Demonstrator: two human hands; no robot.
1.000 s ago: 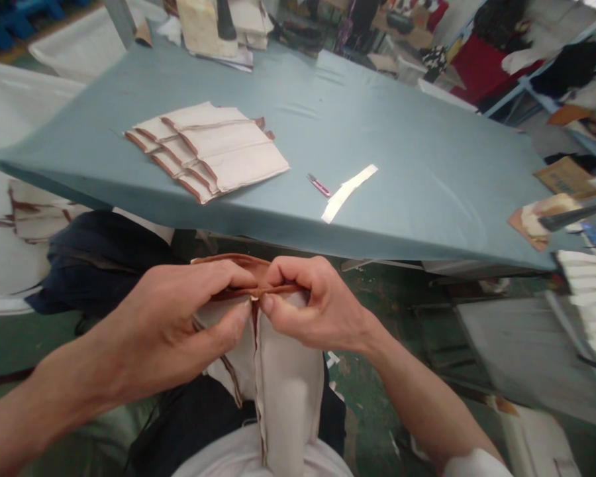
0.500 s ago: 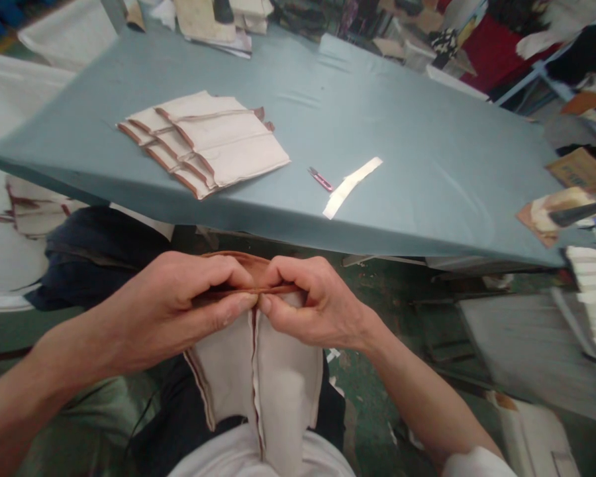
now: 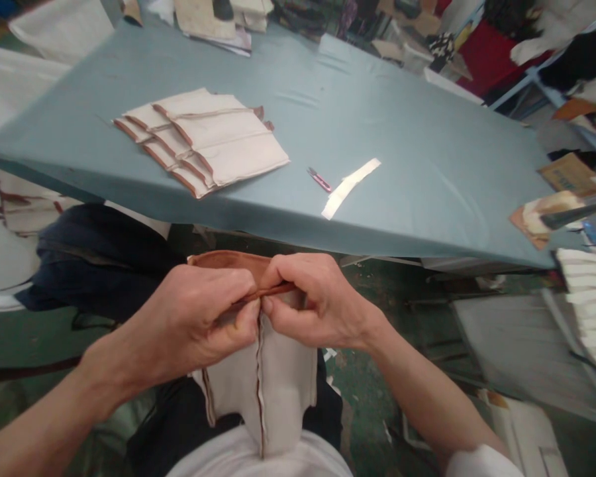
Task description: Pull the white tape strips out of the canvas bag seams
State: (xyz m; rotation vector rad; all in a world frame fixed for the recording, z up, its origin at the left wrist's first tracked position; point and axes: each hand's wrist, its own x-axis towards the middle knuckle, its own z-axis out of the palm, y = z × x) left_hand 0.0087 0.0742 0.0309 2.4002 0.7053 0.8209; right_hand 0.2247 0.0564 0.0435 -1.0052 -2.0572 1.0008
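A cream sewn fabric piece (image 3: 283,377) with brown edging and a brown inner side hangs over my lap, a seam running down its middle. My left hand (image 3: 198,318) pinches its brown upper edge just left of that seam, thumb in front and fingers behind. Close beside it, my right hand (image 3: 312,298) pinches the same edge on the right of the seam. The two thumb tips almost meet. Behind the hands, part of the brown lining shows; the fingertips themselves are partly hidden in the folds.
On the blue-covered table (image 3: 417,159) lie overlapping cream pieces with brown edges (image 3: 228,139), thread snips (image 3: 318,179) and a pale strip (image 3: 350,189). Dark blue cloth (image 3: 99,258) is at the left. A stack of white pieces (image 3: 589,298) stands at the right.
My left hand has curled more tightly, its thumb now bent at the edge by the seam. The fabric's middle seam has shifted slightly right. My right hand stays nearly in place.
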